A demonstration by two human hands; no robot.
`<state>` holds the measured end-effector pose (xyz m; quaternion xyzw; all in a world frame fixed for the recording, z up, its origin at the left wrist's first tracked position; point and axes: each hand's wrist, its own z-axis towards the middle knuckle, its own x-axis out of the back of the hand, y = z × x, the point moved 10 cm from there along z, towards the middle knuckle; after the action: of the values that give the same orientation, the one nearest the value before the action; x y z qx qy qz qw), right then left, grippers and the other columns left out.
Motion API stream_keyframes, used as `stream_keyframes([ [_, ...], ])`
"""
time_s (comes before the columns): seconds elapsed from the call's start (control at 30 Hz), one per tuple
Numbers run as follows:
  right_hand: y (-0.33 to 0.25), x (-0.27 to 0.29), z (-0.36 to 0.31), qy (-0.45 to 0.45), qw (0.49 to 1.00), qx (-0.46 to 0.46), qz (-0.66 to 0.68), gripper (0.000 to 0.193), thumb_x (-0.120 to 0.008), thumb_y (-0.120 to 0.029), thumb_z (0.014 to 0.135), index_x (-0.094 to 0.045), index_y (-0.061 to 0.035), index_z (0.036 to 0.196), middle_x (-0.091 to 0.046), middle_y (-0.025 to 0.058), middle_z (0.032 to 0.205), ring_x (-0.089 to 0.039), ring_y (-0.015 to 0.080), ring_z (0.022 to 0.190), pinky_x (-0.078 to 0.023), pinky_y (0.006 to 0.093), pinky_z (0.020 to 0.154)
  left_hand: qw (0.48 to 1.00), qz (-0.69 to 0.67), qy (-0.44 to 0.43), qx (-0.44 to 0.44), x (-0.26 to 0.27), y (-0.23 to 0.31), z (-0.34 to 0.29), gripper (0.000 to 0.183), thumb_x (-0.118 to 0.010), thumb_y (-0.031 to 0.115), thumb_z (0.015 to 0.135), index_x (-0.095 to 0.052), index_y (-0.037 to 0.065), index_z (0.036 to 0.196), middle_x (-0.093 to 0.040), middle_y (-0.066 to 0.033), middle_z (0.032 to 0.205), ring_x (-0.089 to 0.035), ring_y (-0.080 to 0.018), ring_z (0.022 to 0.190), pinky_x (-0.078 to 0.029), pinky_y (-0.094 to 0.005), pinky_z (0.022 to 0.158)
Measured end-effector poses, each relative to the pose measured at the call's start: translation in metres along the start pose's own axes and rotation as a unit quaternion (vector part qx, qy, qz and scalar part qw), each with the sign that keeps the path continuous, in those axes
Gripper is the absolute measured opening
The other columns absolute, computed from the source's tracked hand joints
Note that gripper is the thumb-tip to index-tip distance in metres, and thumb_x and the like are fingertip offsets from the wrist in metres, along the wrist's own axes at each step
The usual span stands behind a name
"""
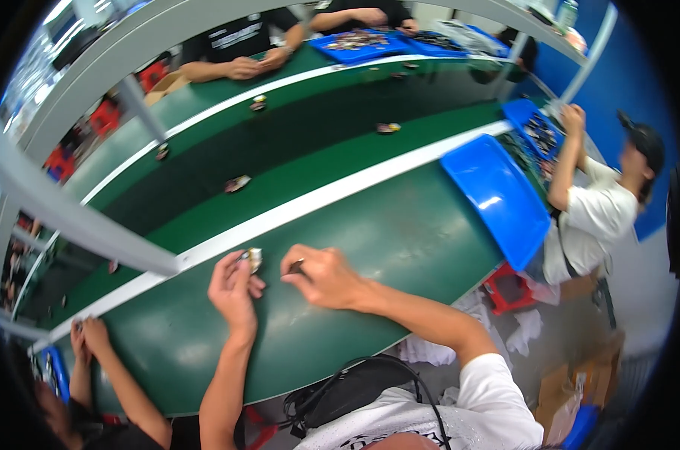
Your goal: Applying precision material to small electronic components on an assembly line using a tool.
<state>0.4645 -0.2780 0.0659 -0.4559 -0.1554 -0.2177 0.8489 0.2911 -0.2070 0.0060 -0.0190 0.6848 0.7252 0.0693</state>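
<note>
Over the green worktable (400,247), my left hand (233,292) is closed on a small gold-and-white piece (254,259) that sticks out past the fingertips. Its exact kind is too small to make out. A short gap to the right, my right hand (326,279) pinches a small dark piece (297,267) between thumb and forefinger. Most of that piece is covered by the fingers. The two hands are apart, both near the white rail along the table's far side.
Beyond the white rail (347,180), a dark conveyor belt (310,139) carries several small pieces, one being a pale piece (237,184). A blue tray (497,199) lies at the right. A grey post (92,225) rises on the left. Co-workers' hands (244,67) work around the line.
</note>
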Motion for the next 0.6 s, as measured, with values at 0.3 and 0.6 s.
stream_keyframes([
  [0.3,-0.014,-0.011,0.003,-0.001,0.999,0.043,0.004,0.014,-0.075,-0.002,0.079,-0.064,-0.0041,0.087,-0.068,0.0069,0.084,-0.074,0.0212,0.07,-0.054,0.0315,0.057,1.0,-0.007,-0.008,0.019,0.012,-0.004,-0.002,0.022,-0.064,0.005,0.097,-0.063,-0.005,0.116,-0.067,-0.0107,0.088,-0.061,-0.0107,0.059,-0.042,-0.0208,0.047],
  [0.6,0.004,-0.004,0.006,0.029,0.999,0.009,-0.039,0.015,-0.078,-0.003,0.077,-0.067,-0.0049,0.086,-0.071,0.006,0.083,-0.075,0.02,0.073,-0.054,0.0294,0.056,0.999,-0.012,-0.04,0.023,0.005,-0.009,0.01,0.028,-0.062,0.007,0.098,-0.06,-0.007,0.122,-0.066,-0.0124,0.097,-0.068,-0.0165,0.069,-0.052,-0.0232,0.051],
])
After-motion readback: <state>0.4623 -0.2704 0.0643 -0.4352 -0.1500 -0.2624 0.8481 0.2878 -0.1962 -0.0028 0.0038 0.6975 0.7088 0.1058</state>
